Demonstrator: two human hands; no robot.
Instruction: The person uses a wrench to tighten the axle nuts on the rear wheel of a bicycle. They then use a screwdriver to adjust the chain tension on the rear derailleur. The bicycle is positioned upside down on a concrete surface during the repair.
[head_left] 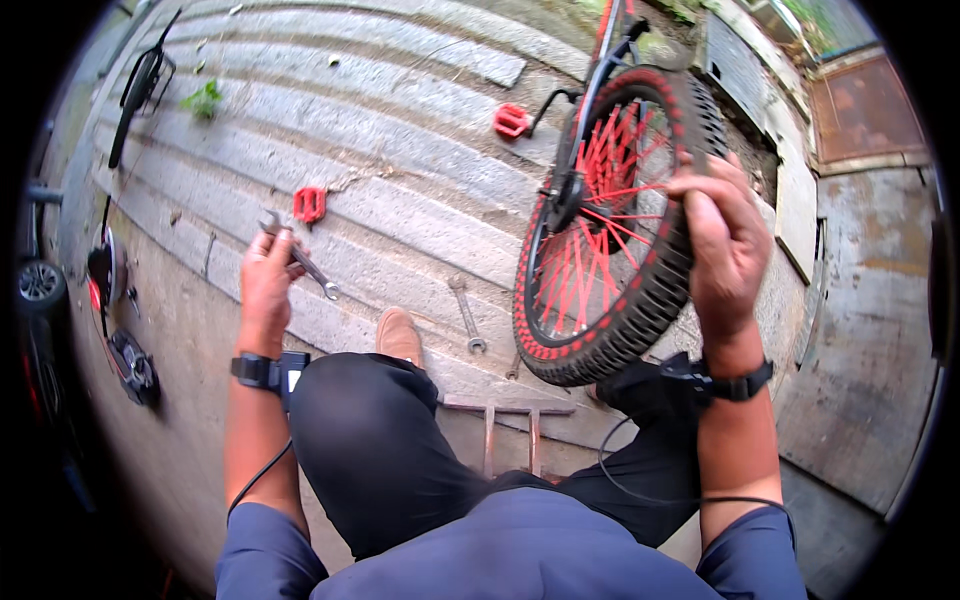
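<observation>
My left hand (268, 275) is closed around a metal wrench (319, 278), whose two ends stick out past the fingers. On the right, my right hand (726, 235) grips the knobby black tyre of a bicycle wheel (562, 368) with red spokes and red rim patches. This wheel is joined to a bicycle frame (603, 68), which runs up toward the far edge. A red pedal (511, 121) sits on a black crank arm beside the frame. Another red pedal (310, 204) lies on the stone slabs just beyond my left hand. Between my feet and the wheel lies a second wrench (467, 318).
Low stone slabs (400, 235) form stepped edges ahead. A small wooden stool (508, 405) is between my knees. To the left are a black bicycle part (140, 88), a black tool-like object (132, 366) and a vehicle's wheel (42, 284). Worn metal sheets (860, 300) lie at the right.
</observation>
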